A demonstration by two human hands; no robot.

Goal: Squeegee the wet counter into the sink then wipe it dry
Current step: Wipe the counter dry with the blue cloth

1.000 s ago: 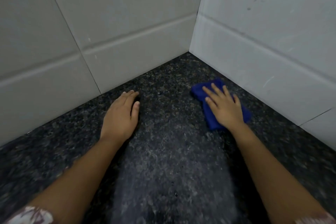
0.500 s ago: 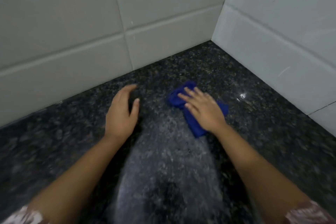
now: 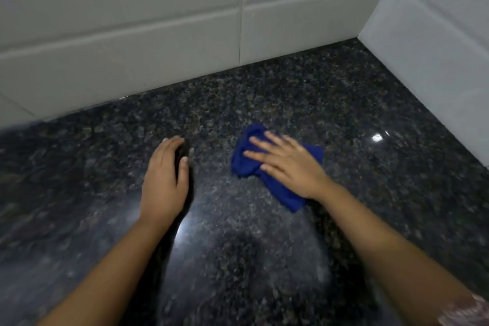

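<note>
A crumpled blue cloth [image 3: 244, 161] lies on the dark speckled granite counter [image 3: 344, 103]. My right hand [image 3: 287, 164] presses flat on the cloth with fingers spread, covering its middle; the cloth sticks out at both ends. My left hand [image 3: 164, 182] rests palm down on the bare counter to the left of the cloth, fingers together, holding nothing. No squeegee and no sink are in view.
White tiled walls [image 3: 158, 34] meet the counter at the back and on the right [image 3: 436, 47], forming a corner at the upper right. Light glints off the counter [image 3: 377, 137] near the right wall.
My right hand has slid the blue cloth leftward, away from the corner. The view has turned left, so the corner now sits far right. My left hand stays flat on the counter.
</note>
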